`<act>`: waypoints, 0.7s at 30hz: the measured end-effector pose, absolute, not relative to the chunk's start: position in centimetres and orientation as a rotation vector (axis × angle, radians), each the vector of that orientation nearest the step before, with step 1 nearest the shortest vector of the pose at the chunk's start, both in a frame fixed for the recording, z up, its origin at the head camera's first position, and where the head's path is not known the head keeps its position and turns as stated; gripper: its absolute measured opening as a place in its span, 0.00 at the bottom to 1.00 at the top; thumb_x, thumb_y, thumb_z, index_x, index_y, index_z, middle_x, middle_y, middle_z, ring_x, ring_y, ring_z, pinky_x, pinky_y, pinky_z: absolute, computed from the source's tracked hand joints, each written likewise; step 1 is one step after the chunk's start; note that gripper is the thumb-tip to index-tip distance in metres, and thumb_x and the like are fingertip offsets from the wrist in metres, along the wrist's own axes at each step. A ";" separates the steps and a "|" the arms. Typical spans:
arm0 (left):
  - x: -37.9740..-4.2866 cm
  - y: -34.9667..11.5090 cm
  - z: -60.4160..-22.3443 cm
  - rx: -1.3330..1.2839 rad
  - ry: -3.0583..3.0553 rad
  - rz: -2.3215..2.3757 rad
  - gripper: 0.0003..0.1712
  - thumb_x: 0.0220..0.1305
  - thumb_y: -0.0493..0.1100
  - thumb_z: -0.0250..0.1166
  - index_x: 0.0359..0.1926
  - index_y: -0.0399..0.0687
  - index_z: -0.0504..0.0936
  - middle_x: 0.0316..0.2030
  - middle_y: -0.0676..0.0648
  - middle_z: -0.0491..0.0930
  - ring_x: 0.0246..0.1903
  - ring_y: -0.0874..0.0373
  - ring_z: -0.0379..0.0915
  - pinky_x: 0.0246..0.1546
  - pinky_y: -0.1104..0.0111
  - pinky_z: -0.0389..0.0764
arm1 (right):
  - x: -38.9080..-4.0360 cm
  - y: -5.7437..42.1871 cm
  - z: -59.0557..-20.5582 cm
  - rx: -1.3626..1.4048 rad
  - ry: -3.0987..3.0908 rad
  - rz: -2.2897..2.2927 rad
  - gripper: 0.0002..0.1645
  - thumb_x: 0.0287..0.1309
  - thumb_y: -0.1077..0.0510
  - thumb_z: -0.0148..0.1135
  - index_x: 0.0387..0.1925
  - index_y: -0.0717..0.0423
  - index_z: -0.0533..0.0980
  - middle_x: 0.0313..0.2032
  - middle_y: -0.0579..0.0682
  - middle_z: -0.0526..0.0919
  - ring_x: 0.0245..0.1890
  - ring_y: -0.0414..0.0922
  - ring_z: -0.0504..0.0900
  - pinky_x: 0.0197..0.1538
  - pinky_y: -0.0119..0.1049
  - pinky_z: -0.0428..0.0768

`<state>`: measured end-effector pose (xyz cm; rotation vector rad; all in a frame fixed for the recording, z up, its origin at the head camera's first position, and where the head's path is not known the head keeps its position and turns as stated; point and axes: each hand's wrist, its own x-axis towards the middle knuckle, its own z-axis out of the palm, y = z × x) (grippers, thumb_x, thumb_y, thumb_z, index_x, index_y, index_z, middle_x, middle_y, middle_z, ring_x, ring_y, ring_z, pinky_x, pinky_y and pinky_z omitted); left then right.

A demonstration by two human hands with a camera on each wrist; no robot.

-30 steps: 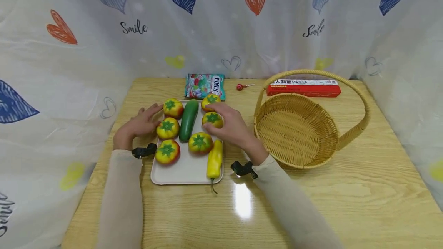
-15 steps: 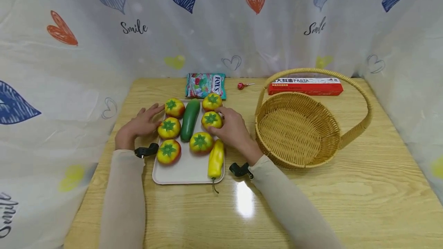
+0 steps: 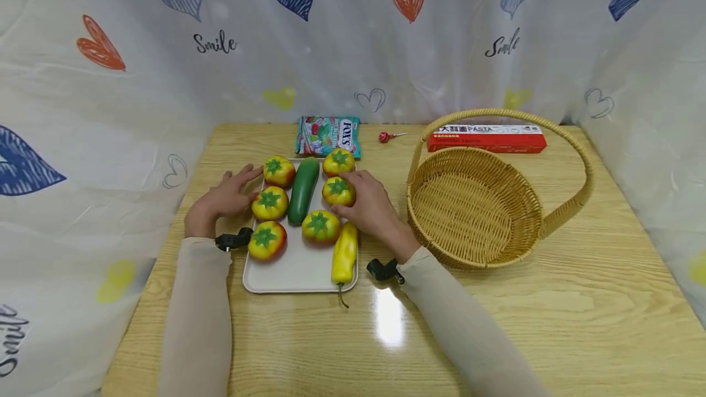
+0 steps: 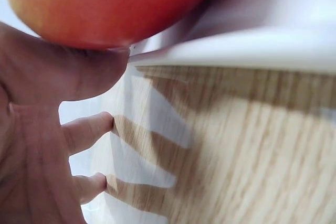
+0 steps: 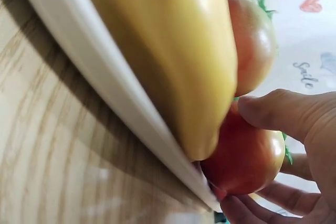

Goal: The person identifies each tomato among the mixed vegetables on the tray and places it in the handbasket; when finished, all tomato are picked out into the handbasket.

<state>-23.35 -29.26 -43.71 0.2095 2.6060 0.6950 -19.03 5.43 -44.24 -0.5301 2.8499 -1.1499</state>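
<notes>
A white tray [image 3: 300, 277] bears several red-and-yellow toy tomatoes with green star-shaped tops, a green cucumber [image 3: 303, 192] and a yellow pepper [image 3: 344, 253]. My right hand [image 3: 375, 204] grips the tomato [image 3: 338, 191] on the tray's right side. In the right wrist view, the thumb [image 5: 262, 109] lies on one side of that tomato [image 5: 244, 156] and fingers curl under the other. At the tray's left edge rests my left hand [image 3: 223, 196], fingers spread, beside the left-hand tomatoes [image 3: 270, 203]. The left wrist view has its thumb [image 4: 100, 74] against a tomato [image 4: 110, 9] and other fingertips down at the wooden table.
A wicker basket [image 3: 529, 201] with a tall handle stands right of the tray. Behind it lies a red pasta box [image 3: 485, 141]. A teal candy bag [image 3: 328, 136] sits behind the tray, with a lollipop [image 3: 384, 137] to its right. A heart-printed curtain [image 3: 342, 41] closes off the back.
My right hand has drawn back slightly from over the back-right tomato and closed its fingers round the nearer one. The left hand stays at the tray's left edge.
</notes>
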 end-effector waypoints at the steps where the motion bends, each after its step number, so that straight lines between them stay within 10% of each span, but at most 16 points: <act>1: -23.3 -29.3 -43.7 0.208 2.604 0.698 0.40 0.84 0.49 0.54 0.89 0.50 0.52 0.88 0.32 0.37 0.82 0.16 0.21 0.72 0.15 0.30 | -19.0 5.5 -44.1 -0.544 2.851 -1.151 0.44 0.64 0.50 0.81 0.76 0.57 0.74 0.66 0.60 0.80 0.63 0.56 0.82 0.72 0.52 0.80; 21: -23.5 -29.4 -43.4 0.194 2.584 0.707 0.40 0.83 0.49 0.55 0.89 0.53 0.53 0.89 0.32 0.36 0.83 0.18 0.19 0.72 0.15 0.29 | -13.5 15.2 -35.3 -0.752 2.572 -1.636 0.42 0.62 0.62 0.81 0.76 0.52 0.76 0.70 0.52 0.82 0.64 0.52 0.86 0.67 0.34 0.84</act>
